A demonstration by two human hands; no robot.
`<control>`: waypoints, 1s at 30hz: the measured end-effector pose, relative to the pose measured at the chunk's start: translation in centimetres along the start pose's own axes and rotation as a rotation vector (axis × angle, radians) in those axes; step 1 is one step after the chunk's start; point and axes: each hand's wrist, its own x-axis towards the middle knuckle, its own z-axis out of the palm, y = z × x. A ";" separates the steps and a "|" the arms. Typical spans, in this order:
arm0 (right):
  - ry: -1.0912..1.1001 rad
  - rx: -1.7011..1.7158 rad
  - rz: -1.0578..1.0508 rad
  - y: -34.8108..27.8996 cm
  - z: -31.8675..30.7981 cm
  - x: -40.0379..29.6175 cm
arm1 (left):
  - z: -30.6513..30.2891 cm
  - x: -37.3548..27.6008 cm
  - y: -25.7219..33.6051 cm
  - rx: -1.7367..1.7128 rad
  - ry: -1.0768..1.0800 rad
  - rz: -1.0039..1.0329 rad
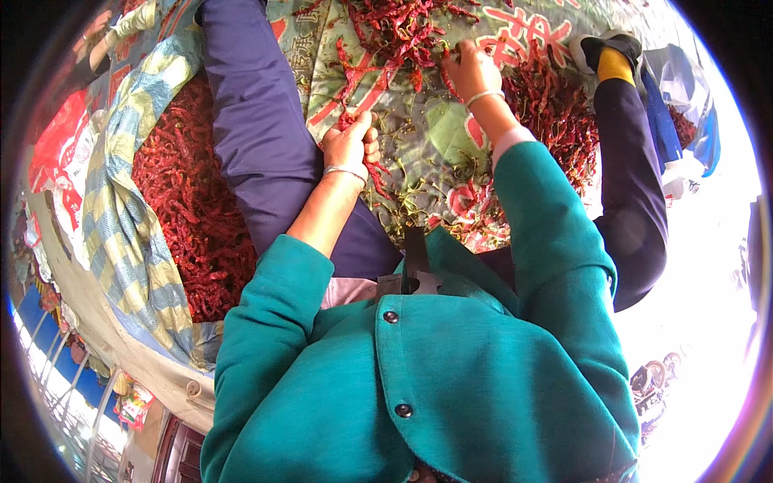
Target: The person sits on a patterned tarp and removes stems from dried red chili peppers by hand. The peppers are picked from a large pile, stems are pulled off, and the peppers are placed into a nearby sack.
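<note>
Dried red chillies (377, 178) poke out below and above my left hand (352, 145), whose fingers are curled round them over my left thigh. Farther out and to the right, my right hand (474, 72) is at the edge of a heap of dried red chillies (398, 30); its thumb and fingers are bent together near a chilli, and whether they grip it is not plain. Between my legs, loose green-brown chilli stems (410, 205) lie scattered on a printed plastic sheet (450, 133). Another chilli heap (552, 108) lies right of my right forearm.
A checked woven sack (130, 211) with many dried chillies (187, 211) is beside my left leg. Red and white plastic bags (63, 157) lie farther left. Another person's hand (99, 51) shows at the upper left. A blue and clear bag (682, 90) stands beyond my right foot.
</note>
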 end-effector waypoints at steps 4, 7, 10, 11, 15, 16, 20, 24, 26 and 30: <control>-0.011 -0.076 0.031 -0.9 1.0 3.0 | 0.0 -0.1 0.0 0.024 -0.060 0.020; -0.057 -0.031 0.004 -0.3 1.4 2.8 | 0.3 -0.2 0.2 0.020 -0.064 0.062; -0.193 0.536 0.110 -0.6 -0.5 -0.1 | 0.2 0.3 -0.3 0.119 -0.081 0.196; -0.333 0.818 0.322 -1.8 -1.9 -1.9 | 0.4 0.4 -0.6 0.135 -0.111 0.226; -0.555 1.226 0.464 -5.1 -2.8 -8.3 | 0.8 1.0 -2.5 0.352 -0.173 0.485; -0.554 1.176 0.353 -5.9 -3.2 -8.9 | 1.1 0.2 -1.7 0.441 -0.176 0.369; -0.338 1.065 -0.003 -6.1 -0.3 -9.7 | -0.3 0.2 -1.2 0.672 -0.265 0.359; -0.502 1.381 0.321 -5.8 -1.1 -9.8 | 0.0 -0.6 -0.1 1.292 -0.164 0.805; -0.711 1.530 0.614 -5.2 -1.3 -9.8 | -0.2 -0.8 0.4 1.444 -0.227 1.055; -1.074 1.925 0.619 -4.1 -2.3 -8.9 | 0.1 -2.3 1.4 1.428 -0.394 1.204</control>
